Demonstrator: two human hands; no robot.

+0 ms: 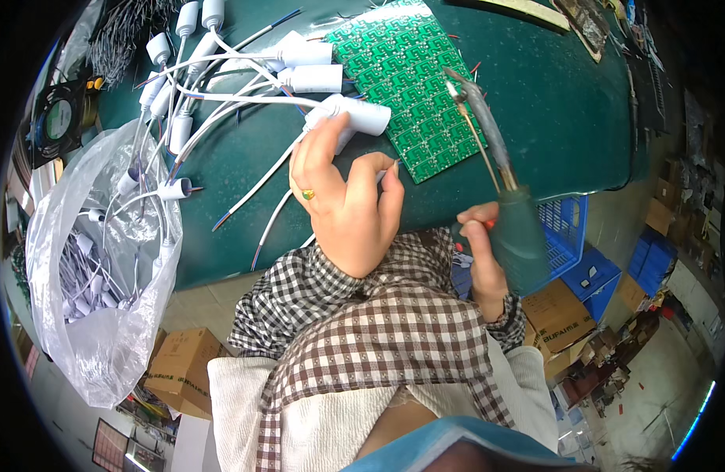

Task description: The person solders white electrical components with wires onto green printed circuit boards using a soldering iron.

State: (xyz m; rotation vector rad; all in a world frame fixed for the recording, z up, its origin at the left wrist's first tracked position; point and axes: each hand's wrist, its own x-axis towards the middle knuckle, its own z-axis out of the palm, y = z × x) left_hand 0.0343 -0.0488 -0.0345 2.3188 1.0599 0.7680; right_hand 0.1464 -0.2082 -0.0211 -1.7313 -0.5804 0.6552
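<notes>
My left hand (350,200), with a ring on one finger, is over the near edge of the green table. Its thumb and index finger are pinched together, and whatever lies between them is mostly hidden. The other fingers rest against a white cylindrical lamp holder (366,116) with a cable. Right of it, a green circuit board panel (413,86) with many small repeated sections lies on the table. My right hand (484,248) is closed around the dark green handle of a soldering gun (521,236). Its metal tip and thin feed tube point up over the panel's right edge.
More white lamp holders (315,79) with stripped cables lie in a heap at the table's far left. A clear plastic bag (103,346) full of them hangs at the left edge. A blue crate (565,224) and cardboard boxes (561,316) stand at the right, below the table.
</notes>
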